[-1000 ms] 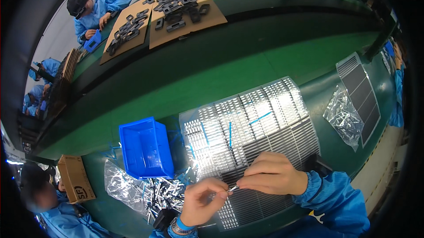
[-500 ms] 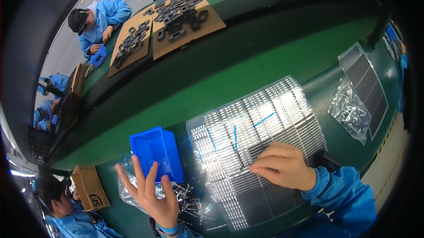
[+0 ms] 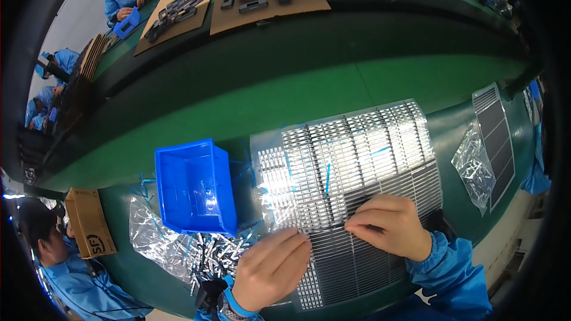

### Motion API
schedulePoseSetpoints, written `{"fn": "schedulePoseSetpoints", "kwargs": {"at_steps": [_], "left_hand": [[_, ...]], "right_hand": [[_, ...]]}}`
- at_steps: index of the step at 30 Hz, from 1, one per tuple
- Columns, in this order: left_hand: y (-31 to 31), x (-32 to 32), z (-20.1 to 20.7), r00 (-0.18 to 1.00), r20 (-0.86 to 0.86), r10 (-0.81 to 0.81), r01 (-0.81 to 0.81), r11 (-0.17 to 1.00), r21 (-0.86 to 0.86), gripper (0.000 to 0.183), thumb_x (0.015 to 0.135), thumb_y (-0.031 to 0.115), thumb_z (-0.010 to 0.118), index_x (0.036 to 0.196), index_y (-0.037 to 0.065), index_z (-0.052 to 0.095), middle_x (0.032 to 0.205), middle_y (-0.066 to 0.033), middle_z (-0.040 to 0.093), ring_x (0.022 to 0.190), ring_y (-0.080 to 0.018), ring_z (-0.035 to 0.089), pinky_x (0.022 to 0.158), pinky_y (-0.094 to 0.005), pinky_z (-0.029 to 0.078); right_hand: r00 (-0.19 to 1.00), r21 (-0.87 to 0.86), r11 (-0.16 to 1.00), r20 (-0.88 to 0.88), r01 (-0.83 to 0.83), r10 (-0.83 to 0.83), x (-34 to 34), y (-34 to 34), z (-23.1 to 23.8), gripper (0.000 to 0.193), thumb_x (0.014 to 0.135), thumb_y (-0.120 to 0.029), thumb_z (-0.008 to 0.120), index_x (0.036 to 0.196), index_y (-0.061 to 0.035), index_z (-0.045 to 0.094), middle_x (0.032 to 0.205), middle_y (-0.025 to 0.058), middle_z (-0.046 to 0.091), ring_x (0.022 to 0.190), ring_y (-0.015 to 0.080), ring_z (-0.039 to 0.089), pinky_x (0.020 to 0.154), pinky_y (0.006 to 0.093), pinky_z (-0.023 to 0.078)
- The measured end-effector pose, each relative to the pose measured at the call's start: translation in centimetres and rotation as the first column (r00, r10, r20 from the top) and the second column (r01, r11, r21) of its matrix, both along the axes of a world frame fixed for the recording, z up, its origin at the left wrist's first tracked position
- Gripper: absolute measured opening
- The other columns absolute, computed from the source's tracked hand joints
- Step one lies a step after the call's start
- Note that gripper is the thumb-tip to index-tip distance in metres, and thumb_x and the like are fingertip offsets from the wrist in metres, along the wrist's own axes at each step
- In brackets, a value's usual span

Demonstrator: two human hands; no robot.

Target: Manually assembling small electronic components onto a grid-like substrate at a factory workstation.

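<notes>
In front of me lies a clear-edged sheet [image 3: 357,172] with rows of narrow silver and dark strips, its far part shiny and curved. My right hand [image 3: 389,226] is over the dark rows near the middle, thumb and fingertips pinched together. My left hand [image 3: 270,270] is at the sheet's left part, its fingers pressed together and the tips pointing toward the right hand. What either hand pinches, if anything, is too small or hidden. Two thin blue strips [image 3: 328,178] lie on the sheet. Many small loose strips [image 3: 217,255] are heaped just left of my left hand.
Beyond the heap stands a blue bin [image 3: 223,193], with crumpled clear plastic [image 3: 151,237] beside it. To the right lie a plastic bag [image 3: 474,163] and another dark sheet [image 3: 495,142]. Cardboard with black parts [image 3: 262,5] is across the bench. Co-workers sit at far left and lower left.
My left hand has gone from spread fingers near the bin to closed fingers at the sheet, moving right and down. My right hand stays pinched over the sheet. The view has shifted.
</notes>
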State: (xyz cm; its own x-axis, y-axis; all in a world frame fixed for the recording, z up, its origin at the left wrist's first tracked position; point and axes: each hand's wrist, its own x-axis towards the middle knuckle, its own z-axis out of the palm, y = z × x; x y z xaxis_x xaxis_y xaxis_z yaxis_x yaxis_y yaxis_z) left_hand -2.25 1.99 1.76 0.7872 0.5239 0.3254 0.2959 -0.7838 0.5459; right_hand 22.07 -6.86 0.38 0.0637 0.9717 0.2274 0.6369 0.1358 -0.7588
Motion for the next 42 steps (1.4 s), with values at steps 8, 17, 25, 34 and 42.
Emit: {"fn": "schedulePoseSetpoints", "kwargs": {"at_steps": [8,17,25,34,42], "left_hand": [[0.2,0.1,-0.4,0.999,-0.005,0.035,-0.035,0.993,-0.115,0.021,0.075,0.001,0.081,0.096,-0.001,0.077,0.103,-0.0124,0.075,0.096,-0.0287,0.074,0.081,-0.0367,0.063],[-0.2,0.2,-0.4,0.995,0.040,0.094,-0.082,0.967,-0.242,0.024,0.075,0.009,0.088,0.094,0.004,0.074,0.098,-0.0085,0.075,0.097,-0.0286,0.073,0.082,-0.0374,0.057],[-0.5,0.0,-0.6,0.976,0.099,0.192,-0.137,0.904,-0.404,0.014,0.079,0.008,0.084,0.089,0.008,0.075,0.091,-0.0037,0.073,0.099,-0.0289,0.065,0.088,-0.0384,0.049],[-0.6,0.1,0.1,0.985,0.068,0.158,-0.099,0.845,-0.526,0.010,0.089,0.015,0.077,0.084,0.009,0.070,0.083,-0.0006,0.075,0.104,-0.0239,0.057,0.099,-0.0413,0.040],[-0.2,-0.4,-0.5,0.991,0.060,0.117,-0.060,0.809,-0.584,0.008,0.085,0.007,0.081,0.089,0.005,0.075,0.090,-0.0034,0.073,0.119,-0.0322,0.056,0.093,-0.0440,0.048]], "right_hand": [[0.999,-0.084,0.996,-0.001,-0.032,0.032,0.6,-0.1,0.5,0.015,0.080,-0.011,0.086,0.093,-0.0084,0.078,0.089,0.0047,0.073,0.074,0.0209,0.071,0.064,0.0316,0.059],[0.984,-0.012,0.986,-0.061,-0.167,0.166,0.3,0.0,0.2,0.016,0.081,-0.013,0.085,0.094,-0.0095,0.077,0.092,0.0044,0.072,0.079,0.0196,0.071,0.068,0.0327,0.059],[0.987,0.137,0.991,-0.158,0.001,0.021,-0.3,-0.5,0.4,0.033,0.076,-0.014,0.089,0.108,-0.0114,0.081,0.095,0.0044,0.071,0.071,0.0160,0.066,0.058,0.0283,0.053],[0.991,0.255,0.961,-0.053,-0.104,0.122,-0.8,-0.5,0.0,0.026,0.071,-0.011,0.091,0.096,-0.0092,0.082,0.089,0.0039,0.070,0.069,0.0155,0.067,0.055,0.0273,0.051],[0.986,0.285,0.947,-0.036,-0.147,0.164,-0.6,-0.4,0.0,0.026,0.071,-0.010,0.091,0.095,-0.0077,0.082,0.086,0.0046,0.070,0.068,0.0175,0.067,0.053,0.0274,0.053]]}}
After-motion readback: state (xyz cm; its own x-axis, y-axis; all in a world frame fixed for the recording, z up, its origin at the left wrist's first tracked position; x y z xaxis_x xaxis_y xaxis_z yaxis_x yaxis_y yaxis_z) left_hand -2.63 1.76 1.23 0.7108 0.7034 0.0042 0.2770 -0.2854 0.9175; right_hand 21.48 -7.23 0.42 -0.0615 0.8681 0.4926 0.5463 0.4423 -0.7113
